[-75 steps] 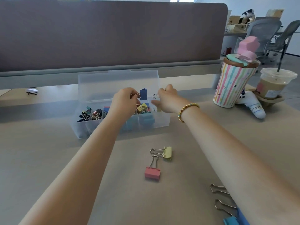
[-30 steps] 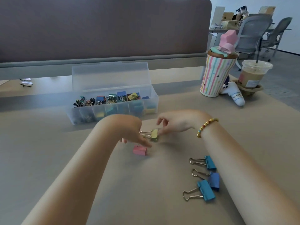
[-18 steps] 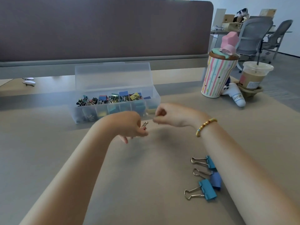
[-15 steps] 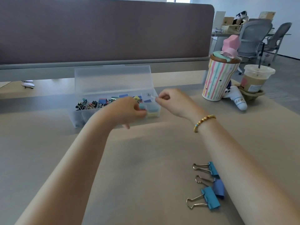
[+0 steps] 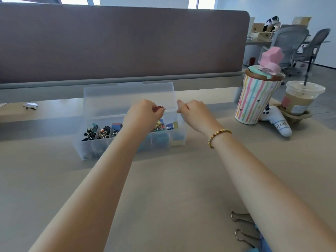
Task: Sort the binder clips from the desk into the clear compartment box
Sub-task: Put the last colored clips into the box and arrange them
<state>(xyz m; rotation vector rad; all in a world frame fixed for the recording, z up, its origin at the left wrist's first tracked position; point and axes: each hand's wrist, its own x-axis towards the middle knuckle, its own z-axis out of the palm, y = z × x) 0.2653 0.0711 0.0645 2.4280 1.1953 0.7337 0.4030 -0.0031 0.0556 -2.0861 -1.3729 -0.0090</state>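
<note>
The clear compartment box [image 5: 85, 150] stands open in mid-desk, its lid [image 5: 118, 97] upright, with several coloured binder clips in its compartments. My left hand [image 5: 141, 115] hovers over the middle compartments and pinches a pink binder clip [image 5: 161, 107]; only a bit of the clip and its wire loop show. My right hand [image 5: 193, 111] is above the box's right end with its fingers loosely bent, and no clip shows in it. A yellow clip [image 5: 175, 124] lies in the rightmost compartment. Blue binder clips [image 5: 244, 237] lie at the near right, partly hidden by my right forearm.
A striped cup with a pink topper [image 5: 256, 100] and an iced coffee in a cardboard holder [image 5: 300, 100] stand at the right, with a white toy [image 5: 278, 122] between them. A grey partition [image 5: 118, 42] closes off the back of the desk. A small metal object [image 5: 30, 105] lies far left.
Both hands picked the pink and yellow clips off the desk and carried them to the box. The yellow clip no longer shows in my right hand.
</note>
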